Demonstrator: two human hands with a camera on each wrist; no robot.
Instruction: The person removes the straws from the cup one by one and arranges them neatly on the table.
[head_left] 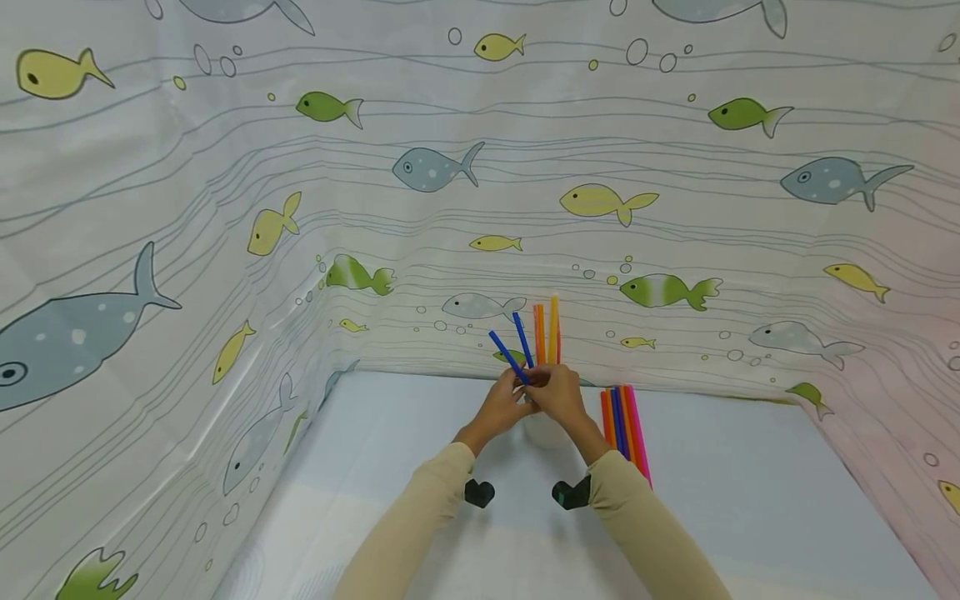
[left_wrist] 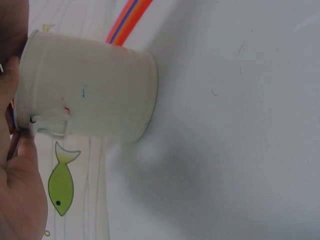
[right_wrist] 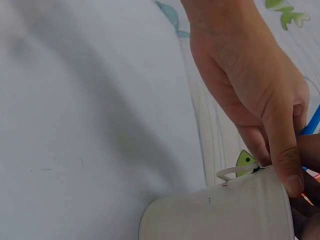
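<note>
The worktop [head_left: 750,467] stretches wide either side of the white cup [head_left: 546,433], which stands near the far edge, a stick bundle [head_left: 626,425] to its right. My left hand [head_left: 497,410] and right hand [head_left: 559,395] angle inward, meeting at its rim beside a blue stick [head_left: 506,353]; I cannot tell which grasps it.

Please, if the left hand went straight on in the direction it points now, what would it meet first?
Most likely the right hand, just ahead of the left hand by the top of the cup; exact depth is unclear.
</note>
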